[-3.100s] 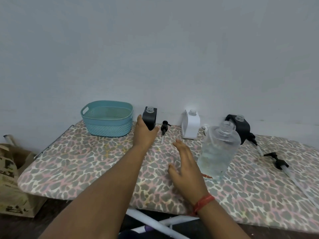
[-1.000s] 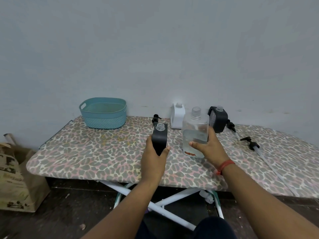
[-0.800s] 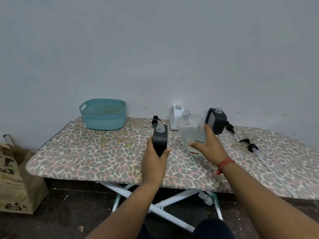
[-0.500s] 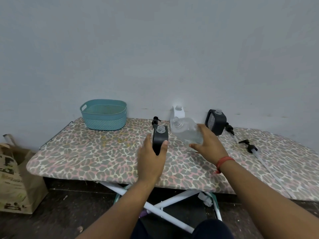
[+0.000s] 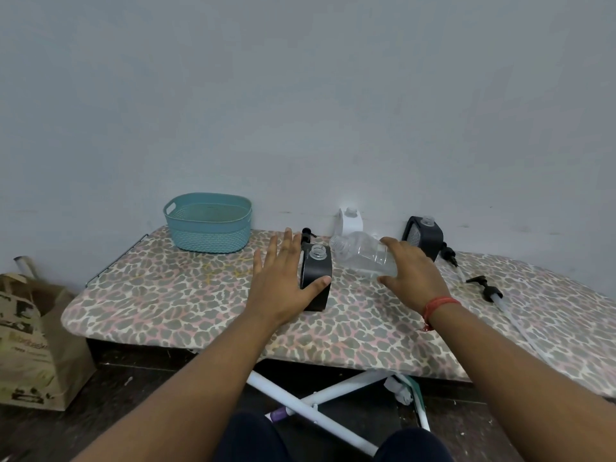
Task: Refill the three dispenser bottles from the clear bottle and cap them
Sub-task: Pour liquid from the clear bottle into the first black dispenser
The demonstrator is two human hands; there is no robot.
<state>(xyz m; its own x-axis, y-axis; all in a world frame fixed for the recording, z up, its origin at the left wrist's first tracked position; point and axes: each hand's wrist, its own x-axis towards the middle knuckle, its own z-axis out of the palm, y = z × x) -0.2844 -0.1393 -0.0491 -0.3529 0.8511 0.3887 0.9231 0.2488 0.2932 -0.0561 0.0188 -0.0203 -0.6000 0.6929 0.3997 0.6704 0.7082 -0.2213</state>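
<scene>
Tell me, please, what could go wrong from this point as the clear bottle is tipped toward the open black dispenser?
The clear bottle lies tilted with its mouth beside, not over, the narrow neck of the black dispenser, so liquid may spill onto the ironing board cover. The left hand only steadies the dispenser with straight fingers and thumb, so a nudge could topple it. The right hand holds the bottle's base end, which may limit control.

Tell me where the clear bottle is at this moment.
In the head view the clear bottle is held tilted by the right hand, its open mouth pointing left toward the neck of the black dispenser bottle.
</scene>
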